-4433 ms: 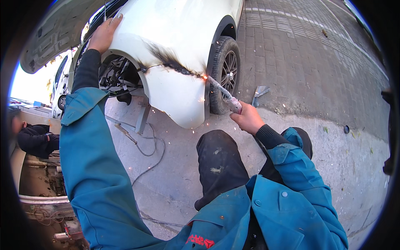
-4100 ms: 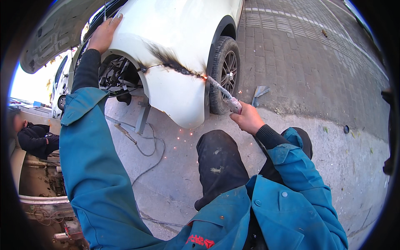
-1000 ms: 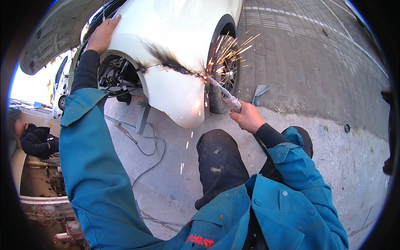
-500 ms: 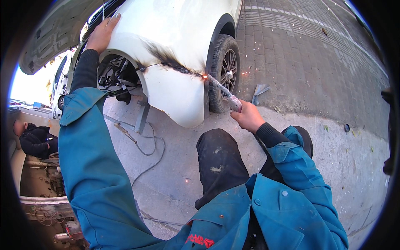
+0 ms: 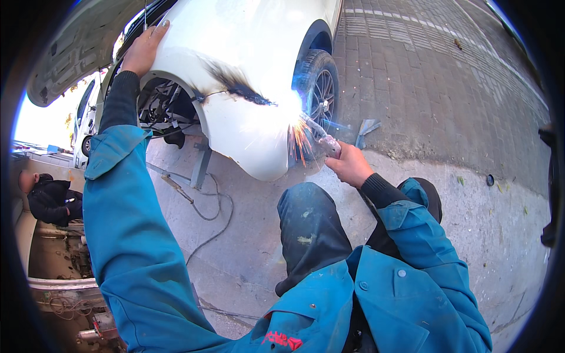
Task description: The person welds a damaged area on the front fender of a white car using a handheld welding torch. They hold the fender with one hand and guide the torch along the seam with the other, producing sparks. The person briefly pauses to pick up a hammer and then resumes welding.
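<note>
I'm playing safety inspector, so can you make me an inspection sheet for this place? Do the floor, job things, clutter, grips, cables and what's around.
Surface: grey concrete floor, beside brick paving.
Job's things: torch points into a bright flash with orange sparks, at the edge of a white car panel; dark scorch mark on it.
Clutter: folded grey piece and small black round thing on the ground.
Grips: right grip holds the torch; left grip rests on white bodywork.
Cables: cable curves over the concrete.
Surroundings: wheel; raised hood; another person at far left.

Torch (image 5: 328, 143) seemingly at car panel (image 5: 247, 138)
</note>
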